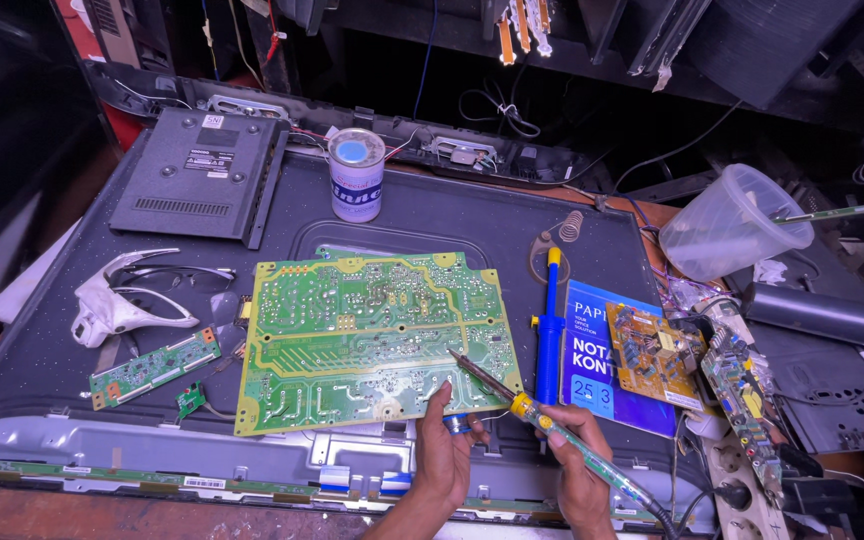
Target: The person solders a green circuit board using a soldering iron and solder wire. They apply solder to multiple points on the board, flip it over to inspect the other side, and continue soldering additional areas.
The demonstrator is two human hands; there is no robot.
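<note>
The step in hand looks like soldering work on the large green printed circuit board (377, 340), which lies solder side up in the middle of the dark grey back panel of a flat television (512, 215) that serves as the surface. The right hand (580, 462) holds a soldering iron with a yellow collar and a clear greenish handle (552, 430); its fingers are closed around the handle like around a pen, and the thin dark tip rests at or just above the board near the lower right edge. The left hand (444, 450) comes up from below, wrist low, with the fingers pressed together and the fingertips (442, 392) touching the lower edge of the board, as if to keep it steady. I judge that the next move calls for a calm, exact placing of the tip on one joint. A blue and yellow desoldering pump (549, 335) lies just beside the board on the right, near a blue booklet (592, 345) with a small yellow circuit board (655, 355) on it. A round tin can with a blue label (356, 175) stands behind the board.
</note>
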